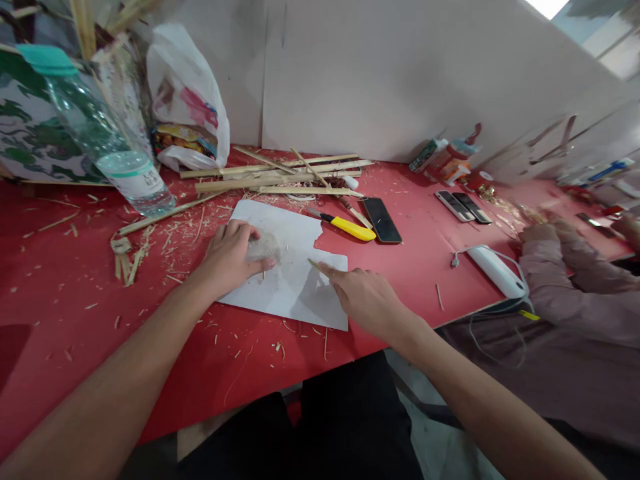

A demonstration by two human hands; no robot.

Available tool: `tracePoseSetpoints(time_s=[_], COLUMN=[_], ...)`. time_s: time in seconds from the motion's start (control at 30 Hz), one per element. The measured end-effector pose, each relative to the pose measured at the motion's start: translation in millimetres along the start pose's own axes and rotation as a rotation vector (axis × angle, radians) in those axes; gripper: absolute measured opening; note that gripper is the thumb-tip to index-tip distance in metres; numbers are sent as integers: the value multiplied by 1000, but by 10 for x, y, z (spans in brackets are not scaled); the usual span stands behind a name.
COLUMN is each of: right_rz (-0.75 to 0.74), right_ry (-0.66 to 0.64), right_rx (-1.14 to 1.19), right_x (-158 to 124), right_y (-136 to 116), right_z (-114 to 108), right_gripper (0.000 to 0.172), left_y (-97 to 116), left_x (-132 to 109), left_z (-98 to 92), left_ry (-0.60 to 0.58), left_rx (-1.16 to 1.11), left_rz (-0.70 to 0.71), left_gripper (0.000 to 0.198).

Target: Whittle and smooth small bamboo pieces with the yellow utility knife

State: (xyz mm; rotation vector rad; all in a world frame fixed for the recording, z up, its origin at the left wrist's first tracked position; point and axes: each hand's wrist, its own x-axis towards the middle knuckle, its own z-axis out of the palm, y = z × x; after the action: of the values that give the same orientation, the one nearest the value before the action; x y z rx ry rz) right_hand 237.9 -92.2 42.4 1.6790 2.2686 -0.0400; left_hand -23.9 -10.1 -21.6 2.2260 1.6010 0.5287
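Observation:
A torn white sheet of paper (295, 280) lies on the red table (420, 273) in front of me. My left hand (227, 257) rests on the sheet's left part, its fingers closed on a small crumpled greyish wad (261, 249). My right hand (363, 293) lies on the sheet's right edge, pinching a thin pale bamboo sliver (316, 265) whose tip points left over the paper.
Bamboo strips (280, 175) and shavings litter the table behind the paper. A yellow utility knife (345, 225) and a black phone (382, 220) lie to the right. A plastic water bottle (107, 143) and a white bag (187, 100) stand at the left. Another person's sleeved arms (570, 257) work at the right.

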Motion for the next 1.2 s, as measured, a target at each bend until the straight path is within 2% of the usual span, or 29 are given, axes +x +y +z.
tracePoseSetpoints(time_s=[0.1, 0.3, 0.5, 0.57, 0.77, 1.0, 1.13, 1.2], right_rz=[-33, -76, -136, -154, -241, -279, -332, -342], right_ry=[-8, -124, -22, -13, -84, 36, -15, 5], right_rx=[26, -8, 8, 5, -46, 13, -21, -19], right_x=[-86, -340, 54, 103, -247, 113, -170, -267], right_y=[32, 114, 7, -7, 140, 38, 165, 214], right_z=[-17, -27, -110, -109, 46, -75, 56, 143], right_gripper=[62, 73, 65, 65, 87, 62, 82, 83], left_y=[-13, -25, -21, -14, -10, -13, 11, 7], left_x=[13, 31, 21, 22, 31, 36, 20, 9], left_z=[5, 2, -3, -7, -16, -16, -27, -23], left_ry=[-8, -37, -52, -42, -44, -49, -45, -42], left_rx=[5, 27, 46, 43, 23, 12, 13, 16], left_rz=[-15, 2, 20, 7, -2, -19, -24, -6], left_gripper=[50, 52, 53, 54, 54, 56, 53, 52])
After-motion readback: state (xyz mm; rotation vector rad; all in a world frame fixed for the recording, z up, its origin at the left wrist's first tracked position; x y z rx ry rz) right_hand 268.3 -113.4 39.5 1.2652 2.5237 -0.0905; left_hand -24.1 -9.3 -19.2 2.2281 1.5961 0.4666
